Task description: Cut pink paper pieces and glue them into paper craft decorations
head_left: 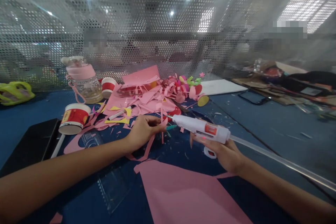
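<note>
While a pink paper sheet lies toward the near edge of the tabletop, I have the left hand pinching a pink strip over the middle. My right hand is wrapped around a white glue gun, its nozzle just beside that strip. Farther off, I see pink scraps heaped toward the far edge, a bottle to their left.

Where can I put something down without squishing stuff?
The blue table has bare room at left, between the yellow-green bundle and the black slab. Another patch, lightly littered, lies between the white sheet and the glue stick. The middle is crowded: pink scraps, left hand, right hand, glue gun.
</note>
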Demonstrator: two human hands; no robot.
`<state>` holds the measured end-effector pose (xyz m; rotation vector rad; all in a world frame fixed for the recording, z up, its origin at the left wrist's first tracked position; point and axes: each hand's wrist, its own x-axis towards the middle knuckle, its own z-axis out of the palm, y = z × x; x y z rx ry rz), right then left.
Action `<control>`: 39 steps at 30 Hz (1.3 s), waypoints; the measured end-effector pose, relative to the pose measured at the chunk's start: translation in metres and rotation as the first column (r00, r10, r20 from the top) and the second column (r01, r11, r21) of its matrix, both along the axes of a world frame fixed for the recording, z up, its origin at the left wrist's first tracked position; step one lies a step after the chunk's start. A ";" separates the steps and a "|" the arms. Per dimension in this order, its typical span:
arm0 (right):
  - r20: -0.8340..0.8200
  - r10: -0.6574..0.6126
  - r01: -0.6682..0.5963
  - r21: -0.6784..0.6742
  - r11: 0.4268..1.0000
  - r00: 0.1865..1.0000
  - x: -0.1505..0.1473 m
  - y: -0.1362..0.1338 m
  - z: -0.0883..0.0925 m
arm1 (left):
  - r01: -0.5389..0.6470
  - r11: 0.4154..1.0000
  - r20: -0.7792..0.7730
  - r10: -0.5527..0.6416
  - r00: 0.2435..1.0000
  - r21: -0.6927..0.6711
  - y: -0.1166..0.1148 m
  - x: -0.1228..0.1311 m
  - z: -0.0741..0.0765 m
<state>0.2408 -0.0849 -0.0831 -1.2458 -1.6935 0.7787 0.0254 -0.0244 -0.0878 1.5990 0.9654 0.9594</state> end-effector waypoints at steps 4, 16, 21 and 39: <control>-0.053 0.043 -0.046 -0.056 0.997 0.998 -0.002 0.000 0.000 | 0.030 0.998 -0.021 -0.029 0.999 0.046 -0.001 -0.001 0.000; 0.059 0.140 -0.145 0.100 0.984 0.988 -0.009 0.004 0.010 | -0.021 1.000 0.055 0.022 0.998 -0.007 -0.003 0.004 0.003; 0.049 0.123 -0.127 0.097 0.987 0.991 -0.009 0.002 0.010 | -0.011 0.999 0.077 0.013 0.997 -0.030 -0.004 0.003 0.004; 0.033 0.080 -0.082 0.046 0.996 0.996 -0.013 -0.001 0.014 | -0.018 1.000 0.062 0.018 0.998 -0.003 -0.003 0.003 0.002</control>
